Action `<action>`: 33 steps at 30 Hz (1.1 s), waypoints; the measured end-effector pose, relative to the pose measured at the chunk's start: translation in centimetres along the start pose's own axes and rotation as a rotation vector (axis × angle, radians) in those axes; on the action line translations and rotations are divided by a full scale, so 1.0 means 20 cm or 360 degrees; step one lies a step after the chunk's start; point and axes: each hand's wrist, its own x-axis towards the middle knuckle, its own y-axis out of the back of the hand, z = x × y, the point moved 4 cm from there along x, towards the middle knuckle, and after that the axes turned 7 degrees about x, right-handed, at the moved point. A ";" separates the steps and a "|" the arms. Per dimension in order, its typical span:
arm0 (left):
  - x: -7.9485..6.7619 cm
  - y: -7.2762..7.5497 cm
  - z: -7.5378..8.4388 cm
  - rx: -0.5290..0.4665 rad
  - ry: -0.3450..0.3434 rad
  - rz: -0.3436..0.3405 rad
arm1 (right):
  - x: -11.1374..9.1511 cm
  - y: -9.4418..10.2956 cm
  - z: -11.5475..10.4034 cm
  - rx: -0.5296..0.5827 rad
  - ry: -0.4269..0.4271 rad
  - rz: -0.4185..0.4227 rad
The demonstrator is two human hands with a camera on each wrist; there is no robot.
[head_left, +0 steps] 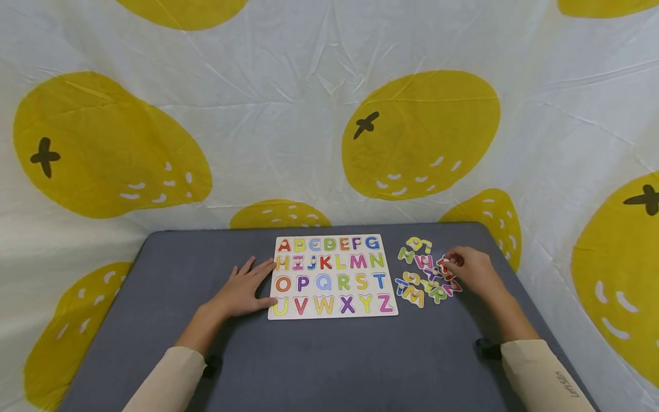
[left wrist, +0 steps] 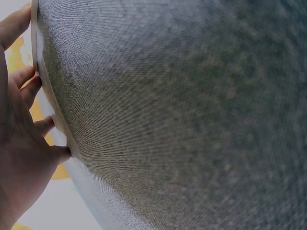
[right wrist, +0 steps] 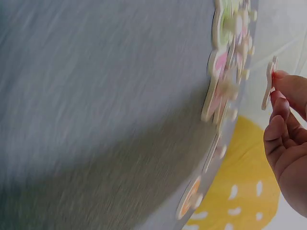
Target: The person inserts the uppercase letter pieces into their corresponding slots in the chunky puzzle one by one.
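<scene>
Your left hand (head_left: 242,293), fingers spread, touches the left edge of the single alphabet puzzle board (head_left: 329,292); light pressure there should stop it sliding. Its 26 letters (head_left: 325,262) sit in four rows. To the right lie loose letter pieces (head_left: 424,262), too overlapped to count exactly. Beside them your right hand (head_left: 469,270) pinches one reddish letter piece (right wrist: 268,88); level it, match its letter, then press evenly.

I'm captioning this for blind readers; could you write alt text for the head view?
A person's right hand pinches a small puzzle piece by loose letters to the right of an alphabet board, while the left hand touches the board's left edge. Behind the gray table hangs white cloth printed with yellow fruit shapes.
</scene>
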 end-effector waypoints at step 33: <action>0.00 -0.01 -0.01 -0.0002 0.0002 0.0005 | 0.30 -0.54 -0.73 0.0290 0.0364 -0.0331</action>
